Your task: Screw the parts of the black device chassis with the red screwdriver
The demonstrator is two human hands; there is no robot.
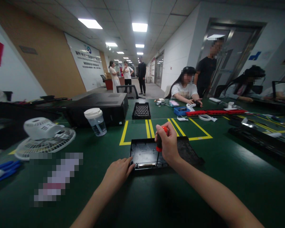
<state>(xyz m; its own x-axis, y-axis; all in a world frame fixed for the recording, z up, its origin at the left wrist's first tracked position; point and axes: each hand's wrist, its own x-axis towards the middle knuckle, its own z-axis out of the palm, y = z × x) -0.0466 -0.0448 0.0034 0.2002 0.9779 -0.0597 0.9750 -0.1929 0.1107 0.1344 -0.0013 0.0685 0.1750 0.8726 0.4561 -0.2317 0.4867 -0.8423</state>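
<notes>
A flat black plastic casing [144, 153] lies open on the green table in front of me. My right hand [169, 144] is closed round a red-and-black screwdriver [160, 139] held upright, its tip down inside the casing. My left hand [118, 172] rests at the casing's near left corner, fingertips pressed against its edge. What the screwdriver tip touches is hidden by my hand.
A black tray of small parts [141, 110] stands beyond yellow tape lines. A plastic cup with lid [96, 121], a white fan [44, 136] and a black box [97, 107] are at the left. Other people sit at the far right with red tools [213, 112] and a blue bin [180, 110].
</notes>
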